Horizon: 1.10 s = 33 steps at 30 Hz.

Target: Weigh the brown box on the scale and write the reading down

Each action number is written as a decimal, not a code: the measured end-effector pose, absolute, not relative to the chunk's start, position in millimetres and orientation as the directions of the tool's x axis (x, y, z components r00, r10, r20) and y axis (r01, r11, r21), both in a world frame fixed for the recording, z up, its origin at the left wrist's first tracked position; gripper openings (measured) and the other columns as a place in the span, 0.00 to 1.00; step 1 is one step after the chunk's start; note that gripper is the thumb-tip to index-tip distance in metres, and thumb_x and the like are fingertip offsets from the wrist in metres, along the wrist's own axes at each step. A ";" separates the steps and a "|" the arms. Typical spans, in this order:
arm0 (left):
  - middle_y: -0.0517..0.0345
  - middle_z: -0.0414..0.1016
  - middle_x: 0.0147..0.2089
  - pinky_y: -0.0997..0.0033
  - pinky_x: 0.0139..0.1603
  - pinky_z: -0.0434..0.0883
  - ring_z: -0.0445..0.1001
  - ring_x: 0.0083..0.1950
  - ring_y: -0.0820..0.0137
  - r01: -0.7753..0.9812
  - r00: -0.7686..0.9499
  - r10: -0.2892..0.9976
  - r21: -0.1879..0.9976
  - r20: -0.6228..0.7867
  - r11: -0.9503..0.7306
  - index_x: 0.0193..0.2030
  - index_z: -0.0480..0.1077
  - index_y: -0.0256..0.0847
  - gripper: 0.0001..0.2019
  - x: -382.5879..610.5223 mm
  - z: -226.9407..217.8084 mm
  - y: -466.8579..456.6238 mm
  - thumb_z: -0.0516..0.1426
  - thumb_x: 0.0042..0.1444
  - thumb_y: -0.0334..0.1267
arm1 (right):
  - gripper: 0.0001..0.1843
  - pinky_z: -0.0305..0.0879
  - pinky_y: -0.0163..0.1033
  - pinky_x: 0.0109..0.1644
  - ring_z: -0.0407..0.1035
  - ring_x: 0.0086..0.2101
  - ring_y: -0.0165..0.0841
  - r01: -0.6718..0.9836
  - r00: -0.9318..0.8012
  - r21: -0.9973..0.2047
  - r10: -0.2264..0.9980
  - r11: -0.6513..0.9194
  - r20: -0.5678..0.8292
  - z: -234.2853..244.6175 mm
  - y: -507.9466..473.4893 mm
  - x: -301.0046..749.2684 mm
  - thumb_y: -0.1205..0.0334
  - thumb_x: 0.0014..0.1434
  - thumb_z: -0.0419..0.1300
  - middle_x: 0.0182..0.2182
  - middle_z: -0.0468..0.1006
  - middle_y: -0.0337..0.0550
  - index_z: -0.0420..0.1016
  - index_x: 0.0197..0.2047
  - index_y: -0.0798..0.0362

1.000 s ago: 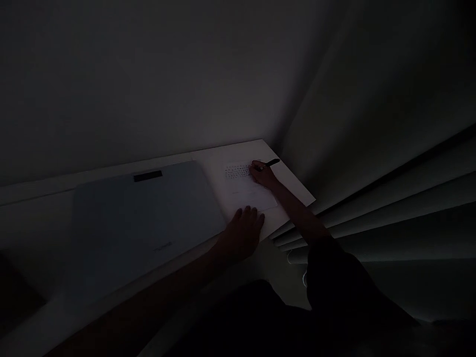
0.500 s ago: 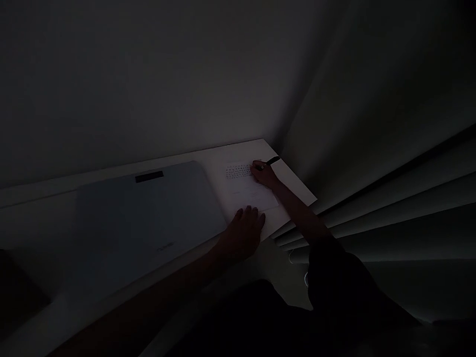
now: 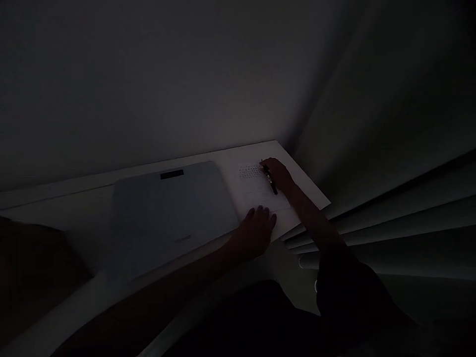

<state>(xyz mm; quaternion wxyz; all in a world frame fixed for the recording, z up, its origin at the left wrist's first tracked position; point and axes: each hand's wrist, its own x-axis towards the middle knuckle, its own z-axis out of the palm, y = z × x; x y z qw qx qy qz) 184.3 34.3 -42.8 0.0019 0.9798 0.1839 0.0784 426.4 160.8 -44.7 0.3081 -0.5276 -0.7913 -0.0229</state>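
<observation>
We see both our forearms bare down to the left hand (image 3: 256,230) and right hand (image 3: 279,174). A dark sleeve (image 3: 345,282) covers our right upper arm. In this dim light we cannot tell its exact colour.

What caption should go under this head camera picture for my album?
In a dim room, the right hand holds a black pen over a printed sheet while the left hand rests on its near edge.

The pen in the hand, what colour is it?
Black. The pen in the right hand shows dark against the white paper, head view.
</observation>
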 end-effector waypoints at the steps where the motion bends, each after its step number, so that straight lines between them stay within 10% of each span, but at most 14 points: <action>1: 0.33 0.59 0.68 0.44 0.65 0.58 0.59 0.68 0.43 0.359 0.922 0.358 0.023 0.148 -0.933 0.70 0.59 0.28 0.26 184.1 -42.5 34.3 0.45 0.68 0.37 | 0.14 0.61 0.43 0.57 0.65 0.51 0.41 0.862 -0.271 -0.261 0.830 0.434 0.487 -44.5 160.6 425.7 0.68 0.69 0.50 0.48 0.73 0.53 0.73 0.53 0.58; 13: 0.36 0.59 0.68 0.49 0.64 0.58 0.60 0.67 0.47 0.362 0.927 0.356 -0.028 0.122 -0.932 0.71 0.56 0.29 0.27 184.1 -35.9 35.3 0.45 0.68 0.37 | 0.24 0.62 0.46 0.50 0.62 0.47 0.45 0.922 -0.379 0.025 0.885 0.387 0.271 -39.1 159.5 419.1 0.77 0.64 0.52 0.49 0.72 0.54 0.76 0.59 0.55; 25: 0.36 0.68 0.61 0.50 0.66 0.58 0.66 0.64 0.51 0.296 0.935 0.238 -0.207 0.264 -0.932 0.67 0.63 0.29 0.22 161.3 -26.0 15.2 0.43 0.72 0.35 | 0.20 0.61 0.47 0.51 0.64 0.43 0.43 0.904 -0.337 -0.059 0.790 0.424 0.513 -35.1 157.1 424.8 0.76 0.55 0.46 0.40 0.72 0.54 0.74 0.45 0.60; 33: 0.48 0.75 0.57 0.58 0.62 0.68 0.71 0.61 0.61 0.596 0.721 0.447 -0.144 0.530 -0.790 0.61 0.65 0.36 0.17 37.9 -12.0 -26.4 0.47 0.69 0.33 | 0.08 0.63 0.48 0.44 0.64 0.38 0.44 0.837 -0.472 0.038 0.687 0.545 0.552 -30.5 158.9 415.9 0.71 0.57 0.47 0.35 0.72 0.53 0.66 0.34 0.55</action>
